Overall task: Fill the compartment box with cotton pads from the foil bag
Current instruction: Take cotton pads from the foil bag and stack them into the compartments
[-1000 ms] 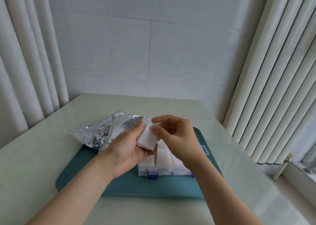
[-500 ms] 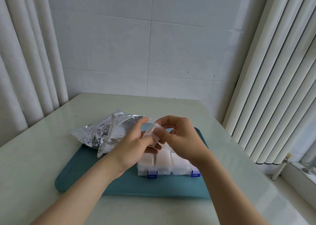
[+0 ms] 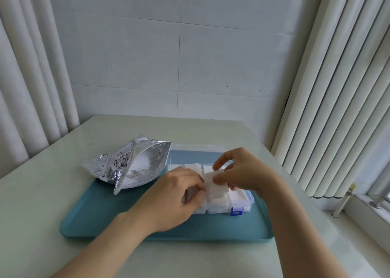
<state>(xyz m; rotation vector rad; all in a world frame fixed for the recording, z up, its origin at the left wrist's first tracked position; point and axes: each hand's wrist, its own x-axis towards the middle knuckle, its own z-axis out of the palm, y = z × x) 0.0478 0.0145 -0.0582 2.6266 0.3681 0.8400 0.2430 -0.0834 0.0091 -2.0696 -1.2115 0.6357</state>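
Seating pad stack into compartment box mid-frame: right hand fingers pinch top, left hand fingers curl on side; best keep stack square, press evenly.

Silver foil bag, white cotton pads, teal tray.

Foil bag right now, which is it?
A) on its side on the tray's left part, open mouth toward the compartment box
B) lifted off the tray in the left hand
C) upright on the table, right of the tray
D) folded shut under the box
A: the foil bag lies on its side on the left part of the teal tray, and its open mouth faces the compartment box.
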